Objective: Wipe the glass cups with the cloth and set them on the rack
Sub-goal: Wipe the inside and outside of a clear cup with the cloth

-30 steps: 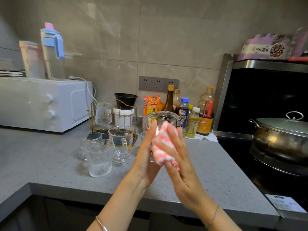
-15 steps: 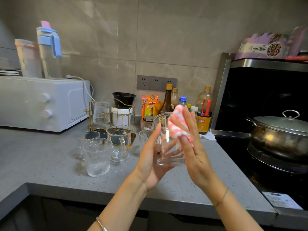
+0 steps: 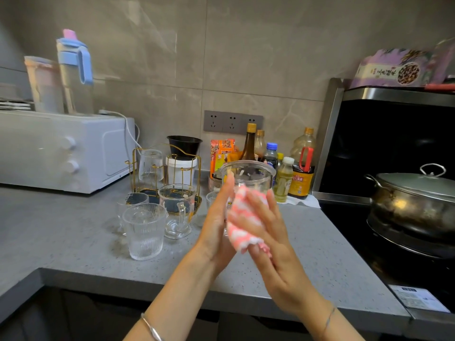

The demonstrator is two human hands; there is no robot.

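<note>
A clear round glass cup (image 3: 247,171) is held up above the grey speckled counter (image 3: 73,242) by the left hand (image 3: 216,227), which is closed around its side. A pink-and-white checked cloth (image 3: 242,223) is gripped by the right hand (image 3: 270,242) and pressed against the cup wall. The gold wire rack (image 3: 134,168) is seen behind to the left, with one upturned glass (image 3: 150,166) set on it.

Glass cup (image 3: 247,171) mostly behind cloth (image 3: 242,228)

A white microwave oven (image 3: 61,151) sits on the grey speckled tabletop (image 3: 73,242); a lidded steel pot (image 3: 413,203) rests on the black stove (image 3: 394,254).
</note>
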